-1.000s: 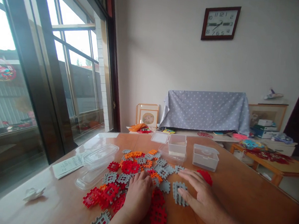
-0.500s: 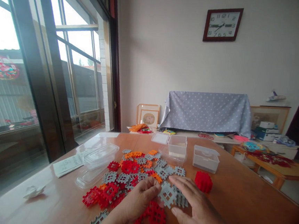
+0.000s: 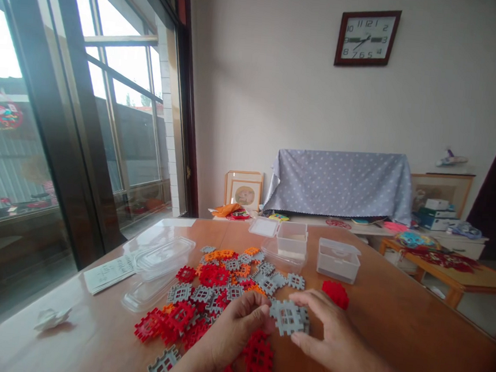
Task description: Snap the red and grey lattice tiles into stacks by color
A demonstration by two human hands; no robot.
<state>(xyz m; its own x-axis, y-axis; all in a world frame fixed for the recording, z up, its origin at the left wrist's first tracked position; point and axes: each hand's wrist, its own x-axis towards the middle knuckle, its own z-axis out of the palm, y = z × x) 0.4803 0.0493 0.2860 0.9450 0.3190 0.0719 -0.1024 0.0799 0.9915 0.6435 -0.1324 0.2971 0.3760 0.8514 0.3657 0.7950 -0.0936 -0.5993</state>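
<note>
My right hand (image 3: 331, 326) grips a small stack of grey plastic waffle blocks (image 3: 289, 318), with the thumb on top and the fingers beneath. My left hand (image 3: 233, 326) is curled just left of that stack, its fingertips at or against the stack's left edge. Whether it holds a piece is hidden. A loose pile of red, grey and orange waffle blocks (image 3: 217, 282) spreads out behind and beside my left hand. Several red blocks (image 3: 259, 358) lie below it, and a grey block (image 3: 163, 365) sits near the table's front. A red block cluster (image 3: 335, 294) stands to the right.
The wooden table (image 3: 395, 332) holds transparent plastic boxes (image 3: 337, 262) (image 3: 292, 240) at the back. A transparent lid (image 3: 161, 262) and printed paper (image 3: 108, 273) lie at left, with crumpled white tissue (image 3: 52, 318) nearer the window.
My right hand has closed around the grey blocks and drawn them together with my left hand. The grey stack no longer lies flat on the table as it did a second ago.
</note>
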